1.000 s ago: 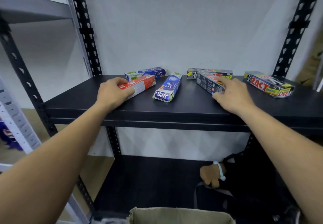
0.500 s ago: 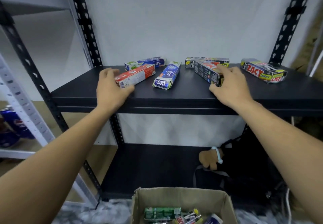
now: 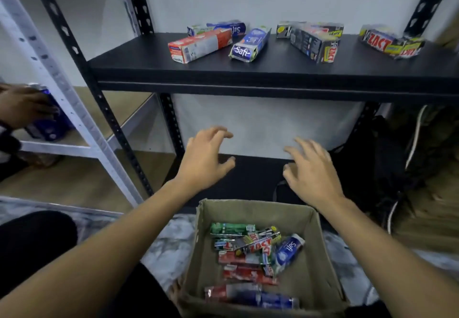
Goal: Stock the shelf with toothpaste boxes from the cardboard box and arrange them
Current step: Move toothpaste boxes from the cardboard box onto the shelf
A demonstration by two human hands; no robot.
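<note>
The black shelf [image 3: 248, 71] carries several toothpaste boxes: a red and white box [image 3: 200, 45], a blue Salz box [image 3: 249, 44], another blue one behind [image 3: 223, 28], a black Zact box [image 3: 314, 44] with one behind it [image 3: 310, 28], and a Zact box at the right [image 3: 390, 42]. Below, an open cardboard box [image 3: 196, 255] holds several more toothpaste boxes [image 3: 255, 250]. My left hand [image 3: 206, 161] and my right hand [image 3: 310, 171] hover empty, fingers spread, above the cardboard box's far rim, below the shelf.
A black upright post [image 3: 171, 124] stands left of my left hand. A grey rack [image 3: 74, 109] lies further left, where another person's hand [image 3: 22, 109] holds a blue can. A black bag [image 3: 377, 163] sits at the right on the lower shelf.
Both hands have let go of the boxes on the shelf and dropped down toward the cardboard box. The view has tilted downward, showing the box's contents.
</note>
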